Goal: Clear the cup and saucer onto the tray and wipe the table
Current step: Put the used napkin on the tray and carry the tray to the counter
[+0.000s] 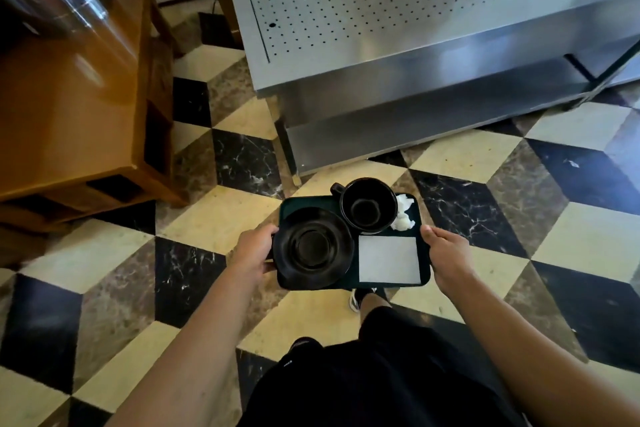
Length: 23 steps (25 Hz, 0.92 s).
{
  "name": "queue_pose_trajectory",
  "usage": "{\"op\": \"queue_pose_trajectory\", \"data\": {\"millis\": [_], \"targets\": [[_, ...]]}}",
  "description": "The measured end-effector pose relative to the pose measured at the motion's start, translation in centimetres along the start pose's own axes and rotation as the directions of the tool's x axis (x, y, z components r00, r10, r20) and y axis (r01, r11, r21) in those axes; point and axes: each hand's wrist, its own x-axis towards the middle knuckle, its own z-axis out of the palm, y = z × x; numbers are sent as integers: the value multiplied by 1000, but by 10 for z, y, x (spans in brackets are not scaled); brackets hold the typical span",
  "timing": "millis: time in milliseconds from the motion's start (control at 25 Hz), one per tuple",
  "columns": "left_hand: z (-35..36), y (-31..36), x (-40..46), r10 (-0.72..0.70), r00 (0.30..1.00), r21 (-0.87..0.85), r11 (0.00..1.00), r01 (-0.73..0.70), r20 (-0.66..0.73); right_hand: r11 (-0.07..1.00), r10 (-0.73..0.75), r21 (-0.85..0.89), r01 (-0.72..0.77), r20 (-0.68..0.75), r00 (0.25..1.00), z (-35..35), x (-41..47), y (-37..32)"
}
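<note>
A floor of cream, black and brown marble tiles (571, 236) fills the view, seen from above. A stainless-steel counter (398, 55) with a perforated top panel stands at upper right, and a brown wooden cabinet (72, 107) stands at left, the two well apart across the tiles. A dark green tray (425, 263) is carried over the floor, in front of the person's dark shorts (381, 374). The tray's left edge is gripped by the left hand (254, 250), fingers curled under and thumb on the rim; its right edge is clasped in the same narrow grip by the right hand (446, 253). On the tray's near left a black saucer (313, 248) is seen lying flat, overhanging the left rim. A black cup (367, 204) stands upright at the far side, just beside the saucer, its handle turned left. A flat white napkin (388, 258) lies at near right, and a crumpled white tissue (403, 215) is wedged between cup and far right corner.
</note>
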Motion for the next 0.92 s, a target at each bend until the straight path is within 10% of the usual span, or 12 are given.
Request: {"op": "queue_pose_trajectory", "data": {"millis": [920], "targets": [[109,377,249,79,996,-54,995,-82,-48,993,-79,-86,84,58,995,207,344,-320]]}}
